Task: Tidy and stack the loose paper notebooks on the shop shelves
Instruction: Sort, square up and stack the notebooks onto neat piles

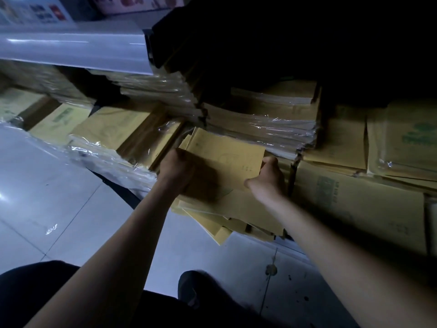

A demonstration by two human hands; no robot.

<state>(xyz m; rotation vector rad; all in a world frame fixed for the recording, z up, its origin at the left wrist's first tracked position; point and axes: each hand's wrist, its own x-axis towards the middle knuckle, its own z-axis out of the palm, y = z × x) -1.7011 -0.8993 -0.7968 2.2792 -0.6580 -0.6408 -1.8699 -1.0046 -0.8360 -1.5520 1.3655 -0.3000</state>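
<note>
Clamps left hand (179, 170) on the left edge of 1 yellow notebook (227, 157), right hand (269, 179) on its right edge. Lies over a splayed pile (238, 210).

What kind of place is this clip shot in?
Probably a stationery shop's stock area: shrink-wrapped notebook bundles stacked in rows, a heap of loose yellow notebooks being handled, and a tiled floor.

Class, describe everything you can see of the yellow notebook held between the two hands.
The notebook is a flat, yellowish paper-covered rectangle with faint printed marks, its cover facing up and tilted. The left hand grips its left edge, the right hand its right edge. It sits above a messy loose pile.
</note>
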